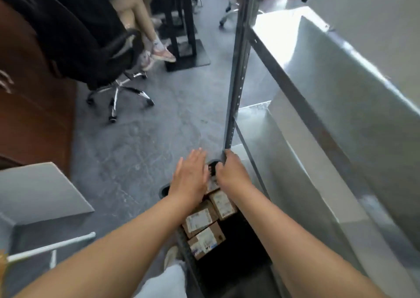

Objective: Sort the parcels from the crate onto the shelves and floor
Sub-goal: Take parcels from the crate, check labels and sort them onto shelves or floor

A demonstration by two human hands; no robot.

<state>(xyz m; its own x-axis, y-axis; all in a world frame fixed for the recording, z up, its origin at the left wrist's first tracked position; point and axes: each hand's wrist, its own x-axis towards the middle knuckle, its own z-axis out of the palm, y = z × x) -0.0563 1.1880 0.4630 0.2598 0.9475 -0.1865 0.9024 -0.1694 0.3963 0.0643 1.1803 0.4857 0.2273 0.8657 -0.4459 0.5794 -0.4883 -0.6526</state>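
A black crate stands on the floor at the foot of the metal shelving. Inside it lie several small brown cardboard parcels with white labels. My left hand reaches down over the crate's far end with its fingers straight and spread. My right hand is beside it, fingers curled down at the crate's far end beside the shelf upright. A parcel shows between the two hands; whether the right fingers grip it is hidden.
The grey steel shelves fill the right side. A black office chair with a seated person's legs stands at the back left. A brown cabinet lines the left. A grey box sits at the near left. Grey floor lies between.
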